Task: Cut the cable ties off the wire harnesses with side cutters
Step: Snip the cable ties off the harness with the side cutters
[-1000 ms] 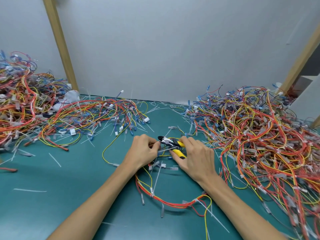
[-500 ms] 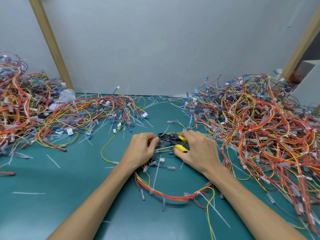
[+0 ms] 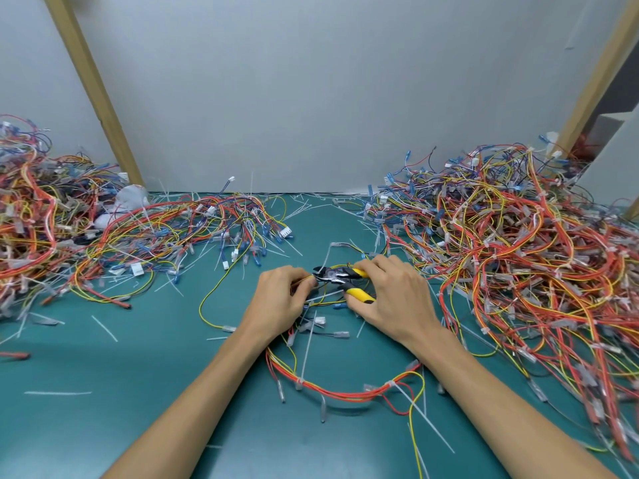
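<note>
1. The right hand (image 3: 394, 299) grips the yellow-handled steel side cutters (image 3: 342, 280), fingers curled around the handles.
2. The left hand (image 3: 281, 299) pinches the orange-and-yellow wire harness (image 3: 332, 394) at centre, on the green table mat (image 3: 138, 392).
3. The cutter tips point left, touching the pinched wires.
</note>
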